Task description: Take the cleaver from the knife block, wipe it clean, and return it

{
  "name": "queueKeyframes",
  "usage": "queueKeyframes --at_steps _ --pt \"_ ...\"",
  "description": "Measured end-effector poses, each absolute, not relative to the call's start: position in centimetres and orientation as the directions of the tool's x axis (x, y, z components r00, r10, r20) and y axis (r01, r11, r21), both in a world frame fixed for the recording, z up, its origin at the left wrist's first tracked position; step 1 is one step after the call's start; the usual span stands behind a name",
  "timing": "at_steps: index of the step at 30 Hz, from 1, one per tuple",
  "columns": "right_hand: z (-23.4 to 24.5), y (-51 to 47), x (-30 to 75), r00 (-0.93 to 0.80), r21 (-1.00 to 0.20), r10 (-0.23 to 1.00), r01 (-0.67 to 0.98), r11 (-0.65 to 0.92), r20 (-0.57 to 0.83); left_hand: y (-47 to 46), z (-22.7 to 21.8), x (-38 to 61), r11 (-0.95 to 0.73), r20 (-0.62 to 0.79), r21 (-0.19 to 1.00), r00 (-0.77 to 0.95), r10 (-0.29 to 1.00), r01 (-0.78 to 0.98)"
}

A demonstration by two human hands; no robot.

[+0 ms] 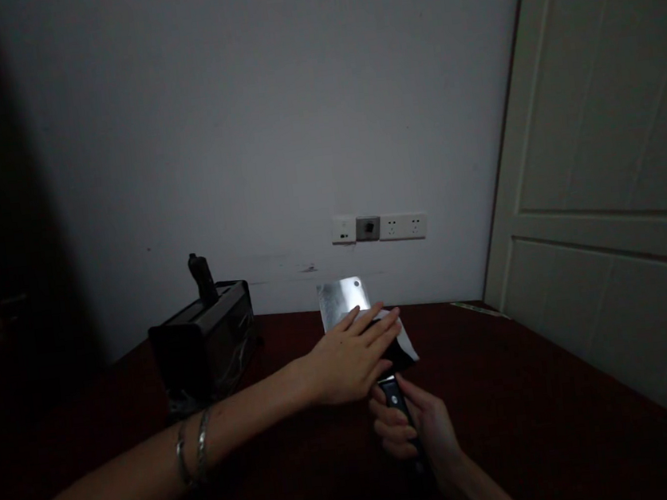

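Note:
A cleaver (339, 301) is held up in front of me, its broad shiny blade pointing away and a small hole near the far corner. My right hand (419, 421) is closed around its black riveted handle (395, 399). Across the blade lies my left hand (351, 352), palm down, with fingers stretched out and slightly spread. Beneath those fingers, a white sheet (408, 344), cloth or paper, sticks out on the right side. The hand and sheet hide much of the blade.
On the left of the dark red table (476, 394) stands a black knife block (204, 337), a black handle (202, 277) rising from its top. Behind are a wall with sockets (403, 227) and, at right, a pale panelled door (610, 194). A thin strip (478, 310) lies at the back edge.

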State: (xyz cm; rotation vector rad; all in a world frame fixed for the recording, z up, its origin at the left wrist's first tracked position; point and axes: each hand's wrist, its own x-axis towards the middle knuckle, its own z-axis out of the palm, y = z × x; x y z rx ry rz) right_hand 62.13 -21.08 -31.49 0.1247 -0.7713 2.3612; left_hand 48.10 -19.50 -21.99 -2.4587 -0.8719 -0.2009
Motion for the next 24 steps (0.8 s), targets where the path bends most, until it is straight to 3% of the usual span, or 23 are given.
queueKeyframes --at_steps 10,24 --pt "-32.1 -21.1 61.9 -0.810 -0.483 0.511 -0.583 -0.653 0.288 -13.8 -18.7 43.5 -0.556 0.316 -0.323 0.641 0.700 0.766" --pt "-31.3 -21.2 62.3 -0.800 -0.454 0.529 -0.598 -0.661 0.284 -15.9 -18.7 40.8 -0.590 0.275 -0.403 0.708 0.651 0.700"
